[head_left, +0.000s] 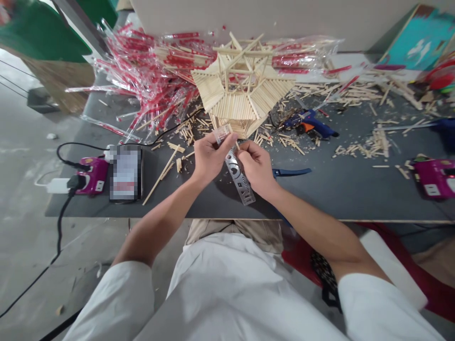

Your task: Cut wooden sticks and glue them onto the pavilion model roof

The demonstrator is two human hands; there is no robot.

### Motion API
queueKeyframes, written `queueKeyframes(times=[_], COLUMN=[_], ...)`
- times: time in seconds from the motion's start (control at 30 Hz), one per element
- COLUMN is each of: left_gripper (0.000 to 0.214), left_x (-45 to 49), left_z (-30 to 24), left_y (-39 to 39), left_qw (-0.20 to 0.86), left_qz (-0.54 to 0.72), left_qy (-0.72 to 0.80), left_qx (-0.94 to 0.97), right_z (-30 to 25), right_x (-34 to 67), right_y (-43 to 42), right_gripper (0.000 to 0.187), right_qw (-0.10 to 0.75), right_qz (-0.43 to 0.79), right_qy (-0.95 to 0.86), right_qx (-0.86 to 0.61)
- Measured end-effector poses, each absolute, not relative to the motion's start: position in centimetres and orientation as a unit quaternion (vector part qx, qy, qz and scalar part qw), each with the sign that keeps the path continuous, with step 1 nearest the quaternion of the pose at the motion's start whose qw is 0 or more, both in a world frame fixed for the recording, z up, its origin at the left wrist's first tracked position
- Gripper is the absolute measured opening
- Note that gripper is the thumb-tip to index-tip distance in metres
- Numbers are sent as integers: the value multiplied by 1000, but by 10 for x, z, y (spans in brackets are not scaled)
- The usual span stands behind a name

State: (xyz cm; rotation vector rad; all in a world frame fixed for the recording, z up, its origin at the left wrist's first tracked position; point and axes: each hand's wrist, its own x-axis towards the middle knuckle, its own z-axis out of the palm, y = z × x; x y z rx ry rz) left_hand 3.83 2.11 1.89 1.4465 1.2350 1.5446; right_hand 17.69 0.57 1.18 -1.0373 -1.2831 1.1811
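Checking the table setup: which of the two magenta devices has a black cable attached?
The left magenta device, beside the blurred phone: a black cable loops into it. The right magenta device shows none.

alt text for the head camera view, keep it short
The left hand and right hand hold a metal ruler above a dark table. Behind are a stick-built model roof, red chopstick packets and a blue glue gun.

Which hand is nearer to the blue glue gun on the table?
The right hand. It is left of and below the glue gun in the picture, holding the metal ruler. The left hand grips the ruler's far end, farther left.
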Motion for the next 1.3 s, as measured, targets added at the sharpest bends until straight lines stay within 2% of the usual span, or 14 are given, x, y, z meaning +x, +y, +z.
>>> queueKeyframes(times=[0.2,0.3,0.37,0.43,0.53,0.67,0.8,0.9,1.1,1.3], left_gripper=[40,41,49,58,51,26,17,20,20,22], left_x=[31,20,12,5,-1,0,7,11,12,13], left_z=[14,11,11,15,20,25,32,32,22,19], left_y=[29,37,40,41,36,26,20,21,30,28], left_qw=[372,371,285,133,-34,-114,-165,-171,-117,-96], left_qz=[580,523,492,456,379,304,245,225,135,132], left_qy=[457,473,513,556,566,480,372,335,341,325], left_qx=[563,604,643,682,731,815,880,899,923,932], right_z=[18,24,27,28,27,24,23,21,17,18], right_x=[190,200,208,216,225,229,230,230,225,227], right_y=[12,19,25,32,39,43,44,45,44,44], right_gripper=[16,14,16,17,16,12,9,11,12,14], right_qw=[479,465,450,429,406,373,345,341,309,294], right_qz=[517,449,396,357,315,292,281,269,258,263], right_qy=[-541,-599,-639,-671,-705,-746,-787,-810,-833,-843], right_qx=[-459,-472,-482,-488,-490,-468,-427,-395,-379,-366])
